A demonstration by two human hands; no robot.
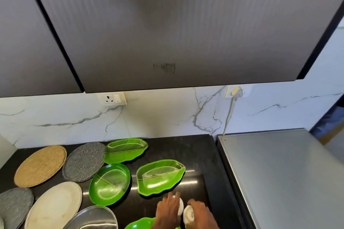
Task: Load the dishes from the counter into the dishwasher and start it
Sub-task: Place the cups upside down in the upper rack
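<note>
Nearest, right grip [202,214] clasps a small white ceramic cup [188,215] tipped sideways, left grip [167,209] clasps a second white cup [181,208] just beside it on the black tabletop [195,154], grey steel-topped appliance [279,173] lying rightward.

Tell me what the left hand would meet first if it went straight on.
Likely the leaf-shaped green dish, just beyond the fingers of the left hand, which holds a white cup; the hand's height above the counter is unclear.
</note>
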